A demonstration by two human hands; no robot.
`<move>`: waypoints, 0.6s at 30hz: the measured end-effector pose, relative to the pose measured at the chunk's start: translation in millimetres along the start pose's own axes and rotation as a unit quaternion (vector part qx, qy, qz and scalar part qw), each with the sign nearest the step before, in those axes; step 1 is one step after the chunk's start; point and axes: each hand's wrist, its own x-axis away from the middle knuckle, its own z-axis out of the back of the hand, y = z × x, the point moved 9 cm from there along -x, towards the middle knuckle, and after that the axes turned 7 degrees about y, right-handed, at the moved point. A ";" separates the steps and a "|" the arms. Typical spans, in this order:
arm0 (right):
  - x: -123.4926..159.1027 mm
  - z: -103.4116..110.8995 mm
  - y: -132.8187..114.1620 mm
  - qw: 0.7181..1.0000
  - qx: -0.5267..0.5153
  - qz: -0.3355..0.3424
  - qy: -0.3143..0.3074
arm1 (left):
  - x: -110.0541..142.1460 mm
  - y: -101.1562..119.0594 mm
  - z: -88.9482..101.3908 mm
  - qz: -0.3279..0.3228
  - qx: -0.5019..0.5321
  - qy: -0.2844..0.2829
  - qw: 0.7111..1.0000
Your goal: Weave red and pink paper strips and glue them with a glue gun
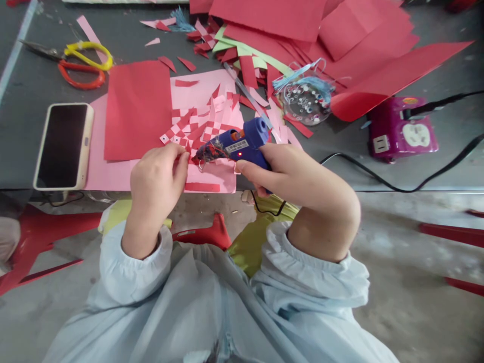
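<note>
A blue glue gun (244, 146) with a small red light is gripped in my right hand (278, 169), its dark nozzle pointing left. My left hand (162, 166) pinches a small red paper piece (188, 147) right by the nozzle tip. Beneath both hands lies a pink paper sheet (214, 181). Woven red-and-pink checked paper pieces (185, 121) and loose strips are piled on it, just beyond my fingers. A plain red paper sheet (138, 111) covers the pink one on the left.
At the left lie a phone (62, 146) and scissors (81, 63) with yellow and red handles. A clear dish of small beads (306, 103) stands right of centre. Red sheets (272, 17) are stacked behind. A purple power socket block (403, 128) with black cords sits at the right.
</note>
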 end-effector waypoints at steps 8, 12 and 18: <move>0.9 0.4 4.1 1.000 -0.003 -0.001 -0.001 | -0.4 0.3 -0.8 -0.005 -0.011 0.002 1.000; 2.6 5.9 13.5 1.000 -0.002 -0.025 -0.008 | -0.2 0.9 0.3 -0.008 -0.020 0.004 1.000; 7.6 10.8 18.6 0.998 -0.020 -0.053 -0.015 | -0.1 2.3 1.2 -0.016 -0.018 0.014 1.000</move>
